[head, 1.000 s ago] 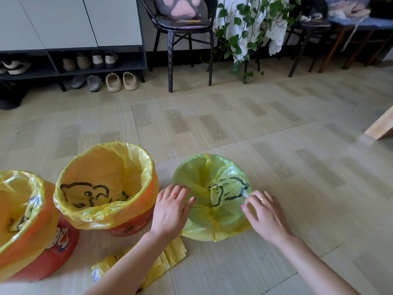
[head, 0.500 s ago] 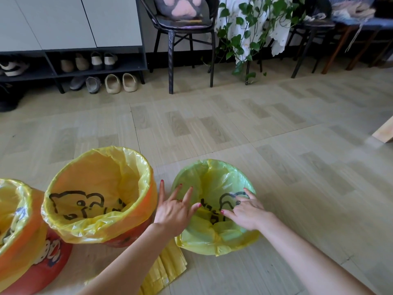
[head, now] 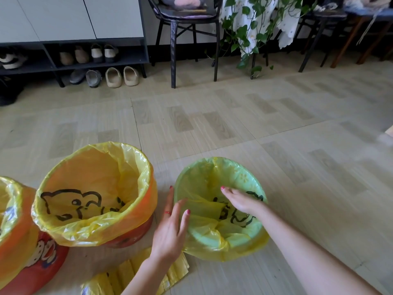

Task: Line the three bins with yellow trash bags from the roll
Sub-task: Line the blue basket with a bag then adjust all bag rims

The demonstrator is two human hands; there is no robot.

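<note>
Three bins stand on the floor, each with a yellow bag over its rim. The small green bin (head: 240, 173) is at centre right. My right hand (head: 241, 200) reaches down inside it, fingers spread, and presses the yellow bag (head: 204, 228) against the inner wall. My left hand (head: 172, 226) rests flat on the green bin's left rim, fingers straight. The orange bin (head: 136, 233) in the middle carries a bag printed with a black cartoon. A second orange bin (head: 32, 260) is cut off at the left edge. The folded roll of yellow bags (head: 131, 273) lies under my left forearm.
A black chair (head: 180, 33) and a trailing green plant (head: 251, 33) stand at the back. A shoe rack (head: 70, 58) with several shoes runs along the back left wall. More chair legs (head: 340, 39) stand at the back right. Wood-pattern floor (head: 297, 135) stretches to the right.
My right hand moved from the green bin's outer right rim to deep inside it, pushing the bag down. My left hand shifted slightly along the left rim. The camera came closer.
</note>
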